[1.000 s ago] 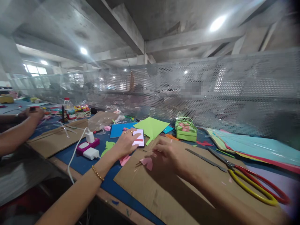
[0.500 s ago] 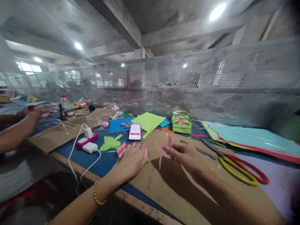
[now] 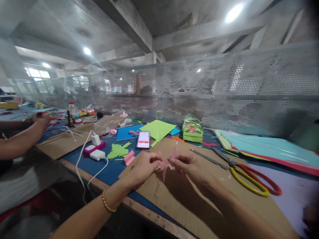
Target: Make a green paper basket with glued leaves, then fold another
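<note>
My left hand [image 3: 142, 167] and my right hand [image 3: 189, 166] meet above a brown cardboard sheet [image 3: 189, 199], both pinching a small pink paper cut-out [image 3: 166, 162] with thin strips hanging down. A phone [image 3: 143, 139] with a lit screen lies on the blue table cover just beyond my left hand. Another pink paper scrap [image 3: 129, 157] rests left of my left hand.
Red-and-yellow scissors [image 3: 249, 176] and a metal ruler [image 3: 208, 158] lie right of my hands. A green paper basket [image 3: 192, 130], green and blue sheets [image 3: 157, 128], stacked coloured paper [image 3: 269, 147], chargers [image 3: 96, 151] and a bottle [image 3: 74, 113] are around. Another person's arm [image 3: 22, 136] works at left. A perforated screen [image 3: 224, 89] backs the table.
My left hand left the phone, drew back to the cardboard and joined my right hand on the pink cut-out, which my right hand lifted off the cardboard.
</note>
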The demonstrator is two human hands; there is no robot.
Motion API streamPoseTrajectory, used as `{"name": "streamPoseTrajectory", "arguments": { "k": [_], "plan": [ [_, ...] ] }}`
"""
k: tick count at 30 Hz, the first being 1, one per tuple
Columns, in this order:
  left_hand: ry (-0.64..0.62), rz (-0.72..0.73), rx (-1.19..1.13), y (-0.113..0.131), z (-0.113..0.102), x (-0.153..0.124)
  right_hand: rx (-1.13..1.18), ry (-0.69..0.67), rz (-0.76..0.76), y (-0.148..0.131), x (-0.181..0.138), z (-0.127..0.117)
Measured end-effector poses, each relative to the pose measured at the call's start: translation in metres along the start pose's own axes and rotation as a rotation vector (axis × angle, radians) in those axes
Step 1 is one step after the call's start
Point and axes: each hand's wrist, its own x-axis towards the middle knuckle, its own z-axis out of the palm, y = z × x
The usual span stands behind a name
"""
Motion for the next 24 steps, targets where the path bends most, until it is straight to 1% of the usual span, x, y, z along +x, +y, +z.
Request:
{"name": "streamPoseTrajectory", "arguments": {
  "k": [3,5,8,10,13,15,17,19,21,24],
  "plan": [
    [0.005,-0.075,-0.246,0.014,0.011,-0.004,0.016,-0.018,-0.003,0.003,0.002,0.001],
    [0.050,-0.113,-0.367,0.019,0.019,-0.005,0.027,-0.025,-0.017,0.007,0.004,0.003],
    [0.138,-0.154,-0.489,0.019,0.028,-0.005,0.008,0.002,-0.035,0.013,0.006,0.004],
    [0.161,-0.184,-0.549,0.018,0.029,-0.007,-0.014,0.026,-0.037,0.014,0.006,0.004],
    [0.136,-0.226,-0.620,0.022,0.024,-0.011,-0.017,0.045,-0.039,0.013,0.004,0.003],
    [0.100,-0.209,-0.571,0.028,0.019,-0.014,-0.007,0.042,-0.044,0.010,0.002,0.004],
    [0.043,-0.167,-0.422,0.034,0.015,-0.016,0.003,0.033,-0.049,0.009,0.000,0.007],
    [-0.026,-0.179,-0.330,0.037,0.014,-0.017,0.010,0.037,-0.055,0.009,-0.001,0.009],
    [-0.059,-0.222,-0.352,0.035,0.015,-0.016,0.003,0.060,-0.067,0.009,-0.001,0.011],
    [-0.057,-0.224,-0.387,0.028,0.017,-0.012,-0.032,0.110,-0.095,0.007,0.000,0.011]
  ]
}}
